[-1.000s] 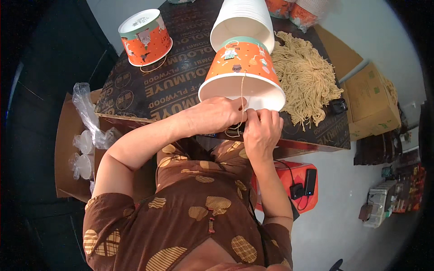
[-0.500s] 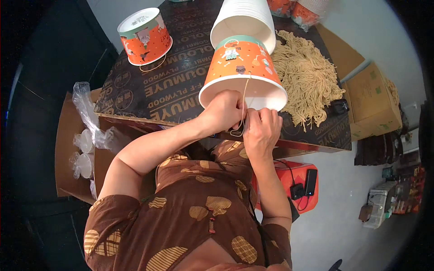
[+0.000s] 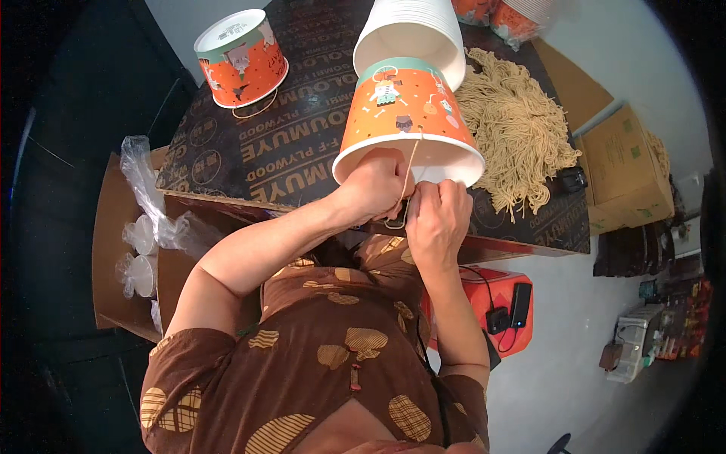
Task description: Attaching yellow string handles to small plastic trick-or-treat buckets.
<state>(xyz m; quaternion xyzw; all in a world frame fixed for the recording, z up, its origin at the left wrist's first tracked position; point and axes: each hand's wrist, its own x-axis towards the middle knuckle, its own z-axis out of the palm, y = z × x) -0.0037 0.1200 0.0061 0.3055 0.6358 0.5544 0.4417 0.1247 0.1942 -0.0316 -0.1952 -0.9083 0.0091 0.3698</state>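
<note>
An orange paper bucket (image 3: 408,102) with a green band and printed figures lies on its side at the table's front edge, its white-rimmed mouth toward me. A thin tan cord (image 3: 414,157) runs from a hole near its rim down between my hands. My left hand (image 3: 378,184) is closed at the mouth with its fingertips pinching the cord. Close beside it, my right hand (image 3: 439,212) is closed on the cord too; its fingertips are partly hidden. Behind the bucket lies a nested stack of white buckets (image 3: 412,38). A heap of tan cords (image 3: 518,129) spreads to the right.
Another orange bucket (image 3: 240,60) with a cord loop stands upside down at the far left of the dark plywood table (image 3: 302,113). Left below is an open carton (image 3: 113,250) with plastic-wrapped items. A cardboard box (image 3: 628,174) and a red stool (image 3: 522,333) with a black device are at right.
Both hands stay at the bucket's mouth with little movement. The cord between the rim hole and my hands has shifted slightly, and my left fingers sit a little differently.
</note>
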